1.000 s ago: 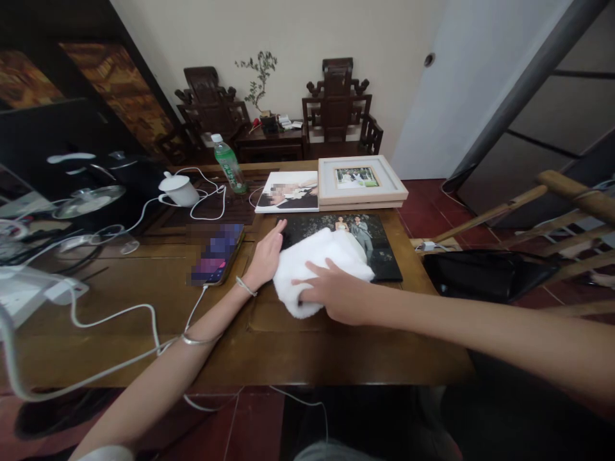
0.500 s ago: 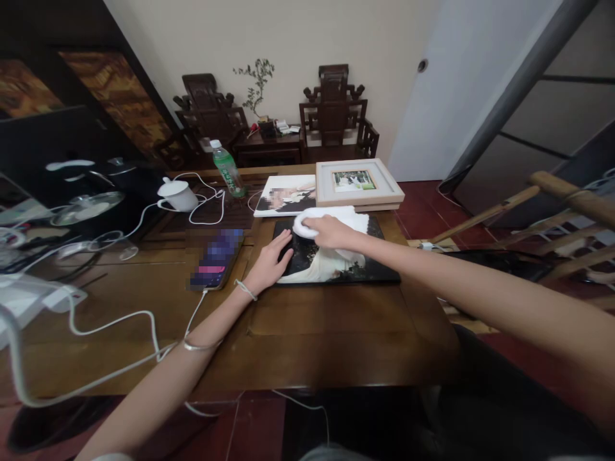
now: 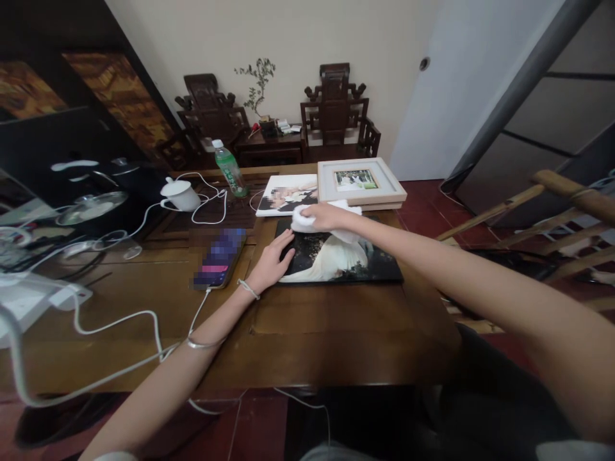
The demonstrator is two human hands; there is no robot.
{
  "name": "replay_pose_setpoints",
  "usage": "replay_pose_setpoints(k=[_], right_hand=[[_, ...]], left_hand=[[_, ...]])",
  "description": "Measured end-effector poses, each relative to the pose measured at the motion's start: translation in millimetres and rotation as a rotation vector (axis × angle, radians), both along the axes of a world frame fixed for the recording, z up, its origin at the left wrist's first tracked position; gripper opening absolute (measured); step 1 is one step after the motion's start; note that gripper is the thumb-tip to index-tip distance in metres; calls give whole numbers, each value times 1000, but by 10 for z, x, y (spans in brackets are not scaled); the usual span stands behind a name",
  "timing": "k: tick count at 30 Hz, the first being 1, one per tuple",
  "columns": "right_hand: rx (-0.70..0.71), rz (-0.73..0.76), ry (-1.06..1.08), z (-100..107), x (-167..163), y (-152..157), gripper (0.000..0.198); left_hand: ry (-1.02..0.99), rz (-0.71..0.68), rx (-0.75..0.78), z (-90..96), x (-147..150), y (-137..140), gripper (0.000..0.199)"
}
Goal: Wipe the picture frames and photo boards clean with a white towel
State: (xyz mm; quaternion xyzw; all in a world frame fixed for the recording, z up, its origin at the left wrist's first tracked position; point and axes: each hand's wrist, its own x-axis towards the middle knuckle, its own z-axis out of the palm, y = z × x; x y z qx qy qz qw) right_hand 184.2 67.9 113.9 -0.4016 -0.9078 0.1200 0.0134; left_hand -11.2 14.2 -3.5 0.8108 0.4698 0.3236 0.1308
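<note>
A dark photo panel with a pale dress pictured on it lies flat on the wooden table. My right hand grips a bunched white cloth over the panel's far edge; part of the cloth hangs to the right of the fingers. At the panel's left edge rests my left hand, fingers stretched out, steadying nothing else. Just beyond the panel are a white-edged photo print and a pale wooden picture frame with a small photo in it.
Left of my left hand lies a phone on a white charging cable. Farther back stand a green-labelled bottle and a white lidded cup. A glass-lidded pot and loose cables occupy the left side. Wooden slats rise at the right.
My right hand has shifted slightly up toward the panel's far edge with the cloth, uncovering more of the picture. The left hand stays at the left edge.
</note>
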Motion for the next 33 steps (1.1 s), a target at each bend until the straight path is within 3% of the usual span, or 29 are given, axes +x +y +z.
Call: replay_pose_setpoints(k=[5,9,13,20,23,26,33], right_hand=[[1,-88,-3,-23,786,-87,35],[21,-144,14,-120,1175,-147,39],[54,-111,-55,-208,1235,-403,43],[56,-95,-100,-359,1137,-1300,57],[42,-34,-85,-364,1137,-1450,57],[21,-38,-59,-316,1158,-1284,51],[3,25,-15,-136,1221,-403,34]], left_hand=[[-25,3,5,-4,20,-9,46],[-57,14,15,5,23,-22,45],[-71,29,33,30,21,-50,43],[-68,42,29,47,4,-61,43],[-30,39,4,27,-6,-48,47],[20,30,-39,3,-17,-32,52],[40,20,-84,-35,-53,-11,52]])
